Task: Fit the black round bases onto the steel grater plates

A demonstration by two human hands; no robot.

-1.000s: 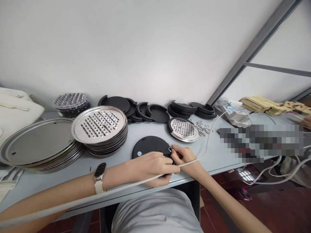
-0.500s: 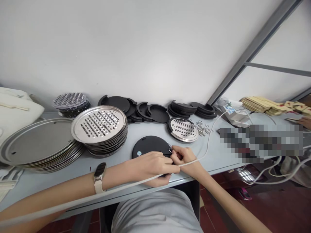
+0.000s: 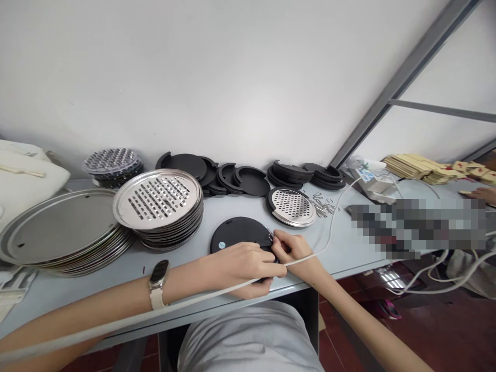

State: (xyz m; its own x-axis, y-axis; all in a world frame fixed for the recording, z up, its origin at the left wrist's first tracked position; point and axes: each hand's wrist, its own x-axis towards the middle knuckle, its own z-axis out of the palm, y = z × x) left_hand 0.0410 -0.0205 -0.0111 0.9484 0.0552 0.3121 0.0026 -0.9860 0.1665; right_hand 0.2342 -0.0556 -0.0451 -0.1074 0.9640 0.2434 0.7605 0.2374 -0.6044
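Observation:
A round black disc point(image 3: 242, 232) with a small pale blue sticker lies at the table's front edge. My left hand point(image 3: 246, 266), with a watch on the wrist, rests over the disc's near right part, its fingers curled round the rim. At the disc's right edge, my right hand point(image 3: 294, 250) pinches a small metal hook point(image 3: 270, 236). A white cable passes in front of both hands. Just behind them sits a perforated metal disc point(image 3: 294, 206) with a black rim piece on its left side. Loose metal hooks point(image 3: 323, 205) lie to its right.
Stacked metal discs point(image 3: 170, 243) and larger round trays point(image 3: 58, 227) stand on the left. Black round parts point(image 3: 251, 181) line the wall. A white power strip point(image 3: 372, 186) and yellowish pieces point(image 3: 414, 168) are at the right, where another person's hand point(image 3: 484, 195) shows.
The metal hook and my right fingertips have shifted slightly up and left along the disc's edge. My left hand has barely moved. The other person's hand at the far right has moved left.

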